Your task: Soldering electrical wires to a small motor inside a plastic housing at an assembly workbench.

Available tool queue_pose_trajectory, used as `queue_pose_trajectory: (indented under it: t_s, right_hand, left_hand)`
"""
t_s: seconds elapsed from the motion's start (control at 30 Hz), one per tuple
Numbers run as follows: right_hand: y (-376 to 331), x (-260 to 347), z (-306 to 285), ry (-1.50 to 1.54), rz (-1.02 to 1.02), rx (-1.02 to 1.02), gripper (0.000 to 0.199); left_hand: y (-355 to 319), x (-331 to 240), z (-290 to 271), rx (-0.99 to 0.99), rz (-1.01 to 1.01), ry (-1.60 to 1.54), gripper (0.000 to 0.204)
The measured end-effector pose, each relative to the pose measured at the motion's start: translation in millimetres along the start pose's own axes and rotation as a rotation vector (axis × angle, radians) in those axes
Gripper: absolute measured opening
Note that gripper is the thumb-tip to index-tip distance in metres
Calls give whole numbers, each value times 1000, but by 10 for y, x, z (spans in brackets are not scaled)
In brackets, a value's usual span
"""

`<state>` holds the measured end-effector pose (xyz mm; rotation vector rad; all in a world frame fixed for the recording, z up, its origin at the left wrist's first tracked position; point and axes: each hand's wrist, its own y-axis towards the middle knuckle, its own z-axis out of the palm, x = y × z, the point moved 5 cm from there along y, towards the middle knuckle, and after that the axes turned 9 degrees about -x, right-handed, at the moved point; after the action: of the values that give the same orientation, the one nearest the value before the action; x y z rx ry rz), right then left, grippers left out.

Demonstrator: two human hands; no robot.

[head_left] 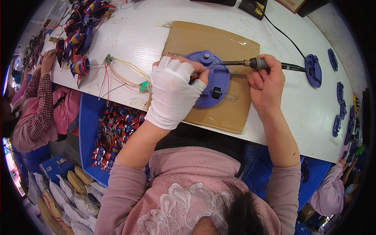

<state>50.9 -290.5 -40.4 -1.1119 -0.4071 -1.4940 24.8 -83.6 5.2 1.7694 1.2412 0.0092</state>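
A purple rounded plastic base with a small black wheel rests on a brown cardboard sheet. Over its left side lies my left hand, in a white fingerless glove, with the fingers curled and the thumb pressed against a fingertip. What they pinch is hidden. My right hand grips a soldering iron from the right, like a pen. The iron's tip reaches over the upper part of the base. Beside my left wrist, a green circuit board trails colored wires to a smaller board.
Red-and-purple wired parts are heaped at the table's left. A blue bin below holds many more. More purple bases lie along the right, near the iron's cord. A person works at far left.
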Motion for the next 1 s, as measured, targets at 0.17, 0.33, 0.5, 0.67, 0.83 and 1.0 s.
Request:
queue_pose_trajectory:
  t_s: [0.17, 0.33, 0.5, 0.67, 0.83, 1.0]
  right_hand:
    - [9, -19, -3, 6, 5, 12, 17]
    - [26, -67, -15, 55, 6, 37, 19]
    - [18, -32, -67, 62, 2, 6, 20]
    - [-18, -43, 22, 78, 13, -63, 16]
    - [112, -66, -132, 109, 42, 52, 18]
    - [98, -71, -68, 127, 56, 62, 17]
  left_hand:
    - [-10, 11, 0, 6, -11, 5, 15]
    - [-4, -4, -102, -45, 23, 30, 15]
    - [-233, 99, -483, -164, -169, -238, 11]
    - [-1073, 580, -1038, -375, -1094, -501, 12]
    - [-1508, 1485, -1389, -704, -1445, -1181, 26]
    - [-1542, 1719, -1590, -957, -1433, -896, 28]
